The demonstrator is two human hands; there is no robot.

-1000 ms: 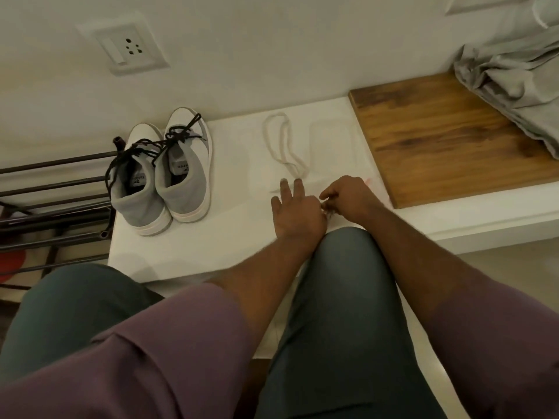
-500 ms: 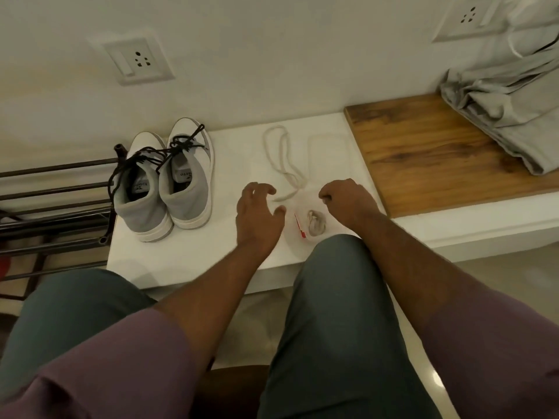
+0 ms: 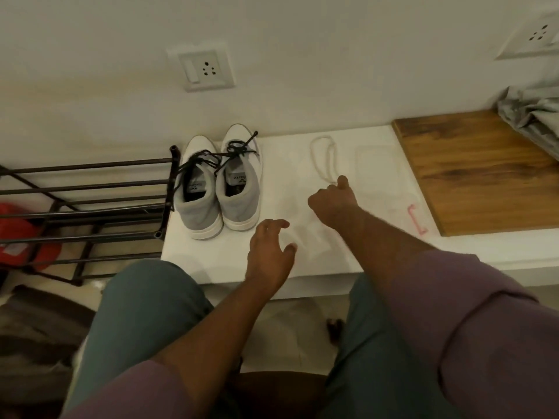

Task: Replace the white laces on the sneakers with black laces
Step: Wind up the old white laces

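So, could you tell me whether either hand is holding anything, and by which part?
The right hand seems to pinch the near end of the white lace; the grip is partly hidden. The left hand holds nothing.

my feed is dim and warm, with soft, even light and no hard glare anywhere. the wall (image 3: 302, 55) fades to grey toward the upper left. faint shadows sit beside the sneakers (image 3: 219, 182) and under my left hand (image 3: 269, 252). wide-angle bending curves the rack (image 3: 84, 192) bars and tilts the socket (image 3: 204, 68). the whole picture is soft and noisy; the white lace (image 3: 323, 160) barely separates from the white ledge (image 3: 193, 255), possibly from overexposure.
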